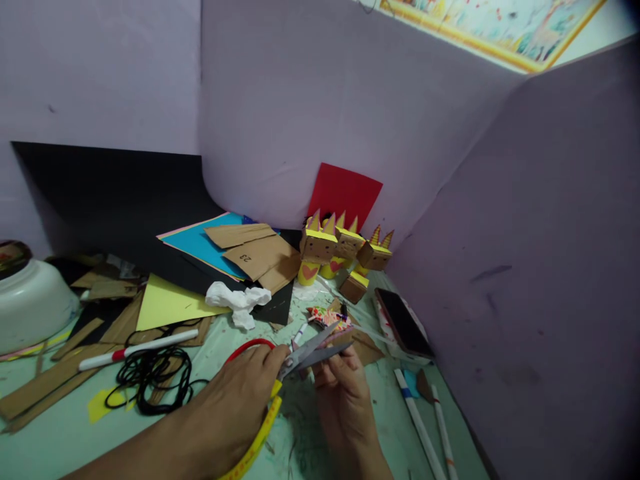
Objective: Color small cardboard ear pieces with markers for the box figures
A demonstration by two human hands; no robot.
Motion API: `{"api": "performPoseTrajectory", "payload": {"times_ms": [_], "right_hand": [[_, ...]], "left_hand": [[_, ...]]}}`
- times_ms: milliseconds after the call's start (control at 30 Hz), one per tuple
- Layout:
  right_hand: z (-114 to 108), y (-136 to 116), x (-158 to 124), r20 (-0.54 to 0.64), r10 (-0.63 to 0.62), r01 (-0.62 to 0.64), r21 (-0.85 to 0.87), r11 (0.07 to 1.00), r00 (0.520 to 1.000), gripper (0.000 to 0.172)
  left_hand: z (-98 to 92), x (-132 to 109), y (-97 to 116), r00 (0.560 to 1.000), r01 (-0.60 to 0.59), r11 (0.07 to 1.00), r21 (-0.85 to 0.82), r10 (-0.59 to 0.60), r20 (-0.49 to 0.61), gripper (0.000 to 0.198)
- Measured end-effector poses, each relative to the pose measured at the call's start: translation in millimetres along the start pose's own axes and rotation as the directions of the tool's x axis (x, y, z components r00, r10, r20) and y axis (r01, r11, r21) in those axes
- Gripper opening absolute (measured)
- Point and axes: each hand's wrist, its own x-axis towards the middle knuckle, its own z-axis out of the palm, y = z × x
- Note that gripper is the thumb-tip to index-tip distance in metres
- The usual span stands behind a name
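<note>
My left hand [235,400] is wrapped round the red handle of the scissors [313,353], their blades open and pointing right. Just beyond the blades, my right hand [347,393] has its fingers pinched together on a small pink piece [341,337], partly hidden by the scissors. A yellow measuring tape [263,437] curves down beside my left hand. Behind the blades lies a colourful patterned scrap [327,315] on brown cardboard. Farther back stand small cardboard figures [320,247] with yellow bodies, hearts and pointed horns.
Black cord [150,380], a white marker [145,348] and cardboard strips [45,387] lie left. Crumpled tissue [240,300] rests near yellow paper [175,303]. At right are a phone [404,323] and white pens [420,423]. Red paper [345,193] leans on the back wall.
</note>
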Motion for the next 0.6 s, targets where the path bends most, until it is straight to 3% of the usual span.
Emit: {"api": "performPoseTrajectory", "payload": {"times_ms": [200, 367, 600], "right_hand": [[1.2, -0.7, -0.7, -0.03, -0.007, 0.007, 0.0, 1.0, 1.0, 0.034], [3.2, -1.1, -1.1, -0.061, -0.028, 0.027, -0.023, 0.999, 0.998, 0.032], [4.7, 1.3, -0.9, -0.01, -0.032, 0.032, -0.034, 0.999, 0.999, 0.032]], "left_hand": [[4.5, 1.7, -2.9, 0.998, 0.038, 0.999, 0.024, -0.039, 0.042, 0.065], [2.6, 2.7, -2.2, 0.997, 0.05, 0.998, 0.028, -0.052, 0.058, 0.066], [3.3, 2.7, -3.4, 0.999, 0.031, 0.999, 0.015, -0.031, 0.025, 0.059]]}}
